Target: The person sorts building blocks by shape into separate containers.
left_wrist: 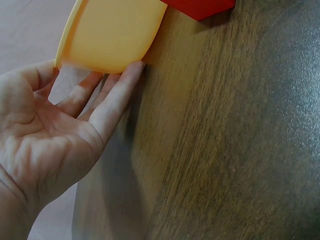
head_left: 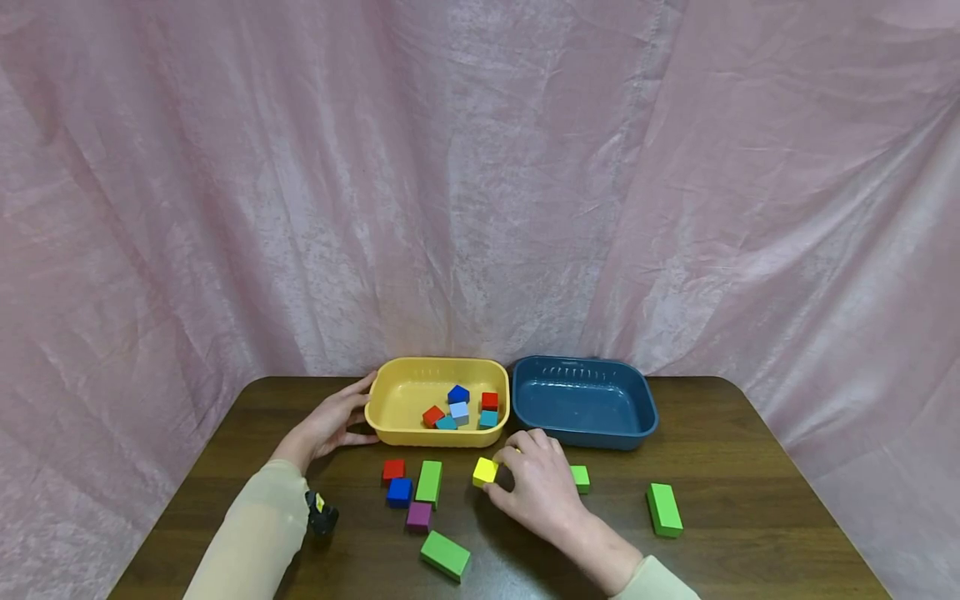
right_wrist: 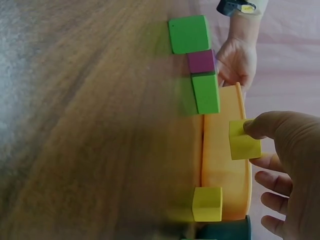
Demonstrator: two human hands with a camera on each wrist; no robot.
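Note:
My left hand [head_left: 326, 425] rests its spread fingers against the left end of the yellow tray [head_left: 390, 433]. Its fingertips [left_wrist: 132, 69] touch the tray's outer wall in the left wrist view. Between thumb and fingertips, my right hand [head_left: 540, 487] pinches a yellow cube [right_wrist: 244, 141] in front of the trays. A second yellow cube [right_wrist: 207, 204] is lower in the right wrist view, mostly hidden by the hand in the head view. Inside the yellow tray lie red blocks [head_left: 490, 401], a dark blue block [head_left: 458, 394], a pale blue cube [head_left: 460, 413] and teal blocks [head_left: 488, 419].
A dark blue tray [head_left: 648, 417] stands right of the yellow one. At front left are a red cube [head_left: 393, 470], a blue cube [head_left: 400, 492], a purple cube [head_left: 419, 517] and green blocks [head_left: 446, 556]. More green blocks [head_left: 664, 510] lie right. A pink curtain [head_left: 480, 208] hangs behind.

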